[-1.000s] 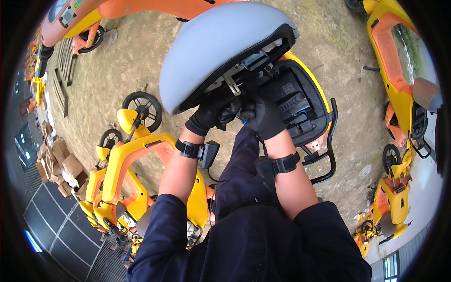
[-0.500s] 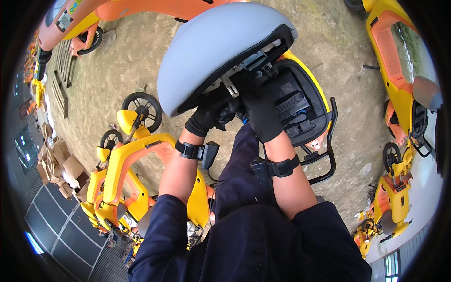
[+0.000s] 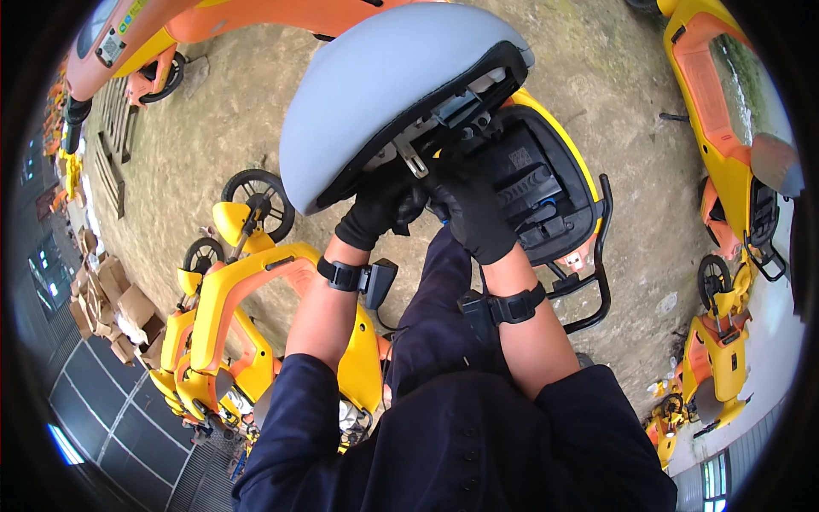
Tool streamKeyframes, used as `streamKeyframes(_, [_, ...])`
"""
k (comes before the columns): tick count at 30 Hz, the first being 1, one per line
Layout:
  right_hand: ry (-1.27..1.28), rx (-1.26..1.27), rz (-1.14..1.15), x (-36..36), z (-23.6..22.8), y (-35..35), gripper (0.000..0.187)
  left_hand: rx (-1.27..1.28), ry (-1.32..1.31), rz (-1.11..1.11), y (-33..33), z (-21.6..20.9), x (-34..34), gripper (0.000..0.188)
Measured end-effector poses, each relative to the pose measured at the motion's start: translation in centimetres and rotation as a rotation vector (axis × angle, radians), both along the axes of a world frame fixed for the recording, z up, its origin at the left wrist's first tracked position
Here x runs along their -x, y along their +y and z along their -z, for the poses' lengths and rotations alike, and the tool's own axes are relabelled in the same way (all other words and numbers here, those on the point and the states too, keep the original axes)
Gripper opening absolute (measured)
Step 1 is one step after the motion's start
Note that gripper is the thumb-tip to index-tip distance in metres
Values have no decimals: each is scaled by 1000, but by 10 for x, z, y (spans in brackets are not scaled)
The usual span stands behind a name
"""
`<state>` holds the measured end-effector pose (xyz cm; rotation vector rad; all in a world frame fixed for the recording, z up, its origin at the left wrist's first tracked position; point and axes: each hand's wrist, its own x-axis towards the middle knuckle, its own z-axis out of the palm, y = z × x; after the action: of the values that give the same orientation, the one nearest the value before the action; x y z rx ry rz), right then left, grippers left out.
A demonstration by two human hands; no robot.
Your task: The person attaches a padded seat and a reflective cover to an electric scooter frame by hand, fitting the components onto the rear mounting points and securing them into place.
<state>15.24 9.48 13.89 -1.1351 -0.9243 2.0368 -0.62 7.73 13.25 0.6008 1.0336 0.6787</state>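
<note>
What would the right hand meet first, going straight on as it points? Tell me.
Most likely the metal strip under the tilted grey seat, just up and left of the right hand; depth is unclear, and the left hand lies close beside that line.

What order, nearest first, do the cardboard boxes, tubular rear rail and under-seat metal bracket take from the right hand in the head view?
From the right hand:
1. Metal bracket: just left, under the grey seat.
2. Tubular rear rail: to the right.
3. Cardboard boxes: far left, in a pile.
</note>
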Motion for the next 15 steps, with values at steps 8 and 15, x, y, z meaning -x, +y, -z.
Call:
streamKeyframes(8, [-223, -217, 220, 20, 1, -6, 18, -371, 421, 1, 0, -13, -10, 30])
streamKeyframes(15, [550, 665, 286, 9, 3, -6, 15, -118, -90, -121, -7, -3, 3, 34])
